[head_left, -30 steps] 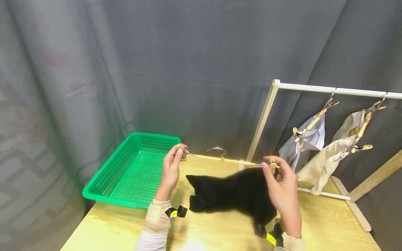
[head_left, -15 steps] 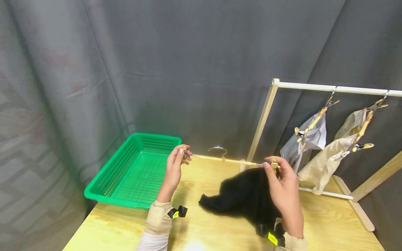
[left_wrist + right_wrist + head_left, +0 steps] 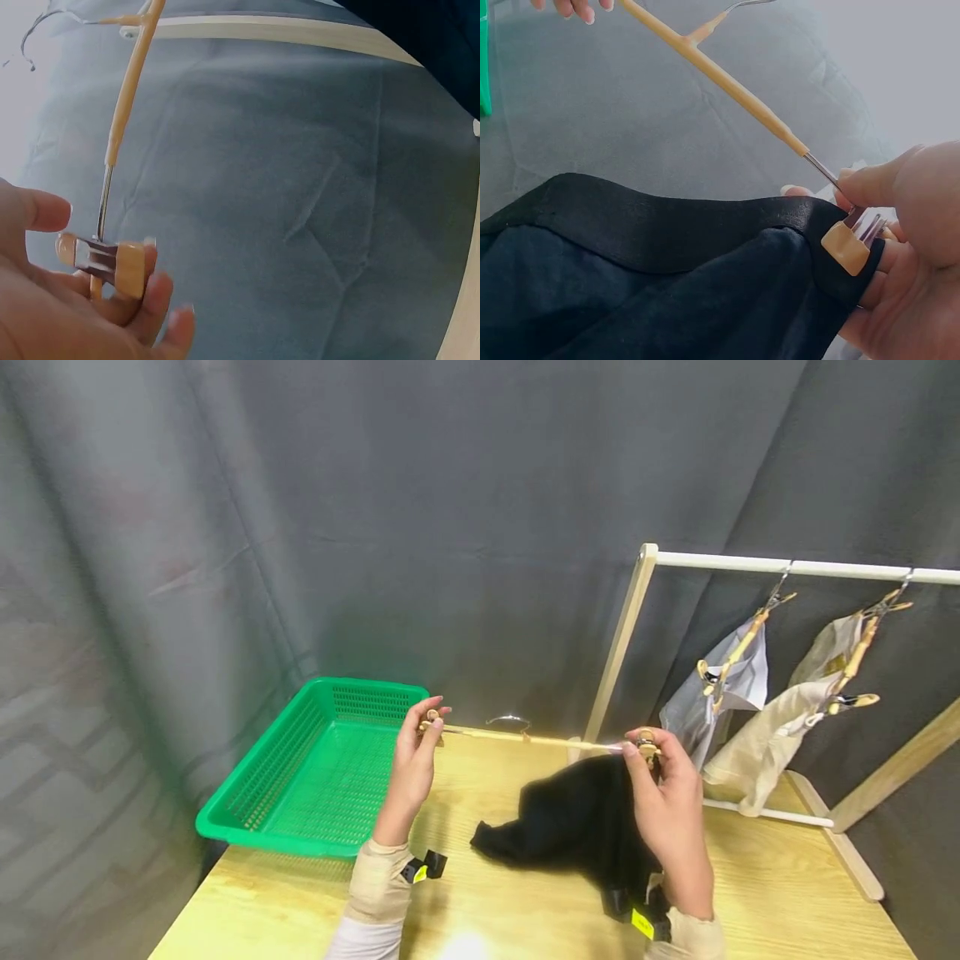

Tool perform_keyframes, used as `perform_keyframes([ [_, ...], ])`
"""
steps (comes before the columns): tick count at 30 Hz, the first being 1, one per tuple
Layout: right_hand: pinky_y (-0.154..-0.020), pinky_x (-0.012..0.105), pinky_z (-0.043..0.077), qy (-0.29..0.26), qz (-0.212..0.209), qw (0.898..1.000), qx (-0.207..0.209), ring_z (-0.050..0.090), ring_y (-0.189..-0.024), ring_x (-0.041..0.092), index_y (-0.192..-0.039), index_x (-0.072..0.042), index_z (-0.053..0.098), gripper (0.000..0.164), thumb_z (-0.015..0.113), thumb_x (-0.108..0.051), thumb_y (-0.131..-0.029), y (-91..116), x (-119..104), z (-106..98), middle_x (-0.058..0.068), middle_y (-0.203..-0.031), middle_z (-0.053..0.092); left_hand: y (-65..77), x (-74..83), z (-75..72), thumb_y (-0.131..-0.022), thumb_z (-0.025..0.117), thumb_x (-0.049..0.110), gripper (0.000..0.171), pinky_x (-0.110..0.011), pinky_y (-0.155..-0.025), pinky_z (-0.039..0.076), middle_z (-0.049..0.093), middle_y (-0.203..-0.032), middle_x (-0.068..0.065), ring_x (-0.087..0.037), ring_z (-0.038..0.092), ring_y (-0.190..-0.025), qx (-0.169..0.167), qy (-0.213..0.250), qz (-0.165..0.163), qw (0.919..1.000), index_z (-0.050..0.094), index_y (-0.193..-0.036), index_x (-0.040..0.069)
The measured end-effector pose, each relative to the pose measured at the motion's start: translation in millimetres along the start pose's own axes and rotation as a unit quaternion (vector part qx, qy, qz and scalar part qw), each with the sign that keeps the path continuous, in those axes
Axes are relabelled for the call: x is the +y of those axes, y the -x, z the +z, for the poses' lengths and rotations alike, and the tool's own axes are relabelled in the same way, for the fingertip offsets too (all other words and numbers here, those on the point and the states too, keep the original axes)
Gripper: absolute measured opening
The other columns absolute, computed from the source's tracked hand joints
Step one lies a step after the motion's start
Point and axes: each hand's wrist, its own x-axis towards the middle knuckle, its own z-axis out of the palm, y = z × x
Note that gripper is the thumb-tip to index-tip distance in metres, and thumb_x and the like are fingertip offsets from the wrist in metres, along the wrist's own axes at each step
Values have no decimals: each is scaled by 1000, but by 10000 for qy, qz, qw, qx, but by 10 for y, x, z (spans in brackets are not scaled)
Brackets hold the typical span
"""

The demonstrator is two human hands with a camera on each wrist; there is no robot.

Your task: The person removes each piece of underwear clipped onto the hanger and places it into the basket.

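A yellow clip hanger (image 3: 540,741) is held level above the table, its metal hook on the far side. My left hand (image 3: 414,760) holds its left end at the wooden clip (image 3: 105,262), which has no cloth in it. At the other end, my right hand (image 3: 671,806) grips the right clip (image 3: 847,247). That clip bites one corner of the waistband of a black garment (image 3: 577,827). The dark waistband (image 3: 660,225) droops away from the hanger bar in the right wrist view, its other corner hanging free. The garment's lower part is partly hidden behind my right hand.
A green perforated basket (image 3: 262,838) stands on the left of the wooden table (image 3: 510,914). On the right, a rack with a white rail (image 3: 720,561) bears a grey-white cloth (image 3: 693,714) and a beige garment (image 3: 780,747) on clip hangers. A grey curtain hangs behind.
The garment's left part has sagged and drawn right, away from the left hand, during the first half second. Since then it hangs much the same. Both hands keep hold of the hanger.
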Motion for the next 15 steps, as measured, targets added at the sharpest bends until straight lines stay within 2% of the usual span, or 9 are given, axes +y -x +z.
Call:
perform_keyframes([
  [2,-70,12,42,64,9,10000,57,55,-78,1,-110,1,67,13,65,-1,-97,5,-5,1,-5,-92,67,4,4,10,-105,50,8,33,-27,-80,48,58,-131,-20,-20,53,-114,60,-247,63,9997,52,-136,-3],
  [5,-68,11,43,190,-21,9998,71,55,-77,0,-108,1,67,11,66,0,-96,16,-2,7,-14,-90,65,18,11,14,-103,53,8,34,-34,-96,46,55,-139,-15,-24,47,-126,264,-545,202,9980,54,-136,1],
  [7,-71,10,44,241,-72,9997,56,56,-79,-1,-107,2,67,11,66,0,-96,17,9,16,-17,-91,65,25,22,15,-102,55,7,35,-42,-109,38,54,-141,-14,-25,43,-134,417,-645,368,9964,55,-137,3],
  [9,-72,8,44,275,-113,9995,70,57,-81,-2,-107,2,67,12,66,1,-96,12,21,26,-14,-92,66,30,35,21,-101,56,4,35,-47,-117,28,55,-141,-14,-26,42,-138,505,-620,655,9946,55,-136,2],
  [11,-74,7,44,289,-122,9995,76,57,-82,-2,-107,2,67,12,66,2,-96,6,24,32,-9,-93,67,38,57,33,-100,56,-1,36,-46,-118,30,56,-139,-18,-27,44,-137,450,-428,969,9934,54,-136,0],
  [15,-74,8,45,302,-111,9995,-26,58,-83,-2,-107,2,66,11,66,2,-96,3,20,42,-4,-94,68,87,86,79,-97,56,-8,35,-33,-114,40,61,-131,-22,-27,54,-129,109,-136,1404,9899,55,-132,-4],
])
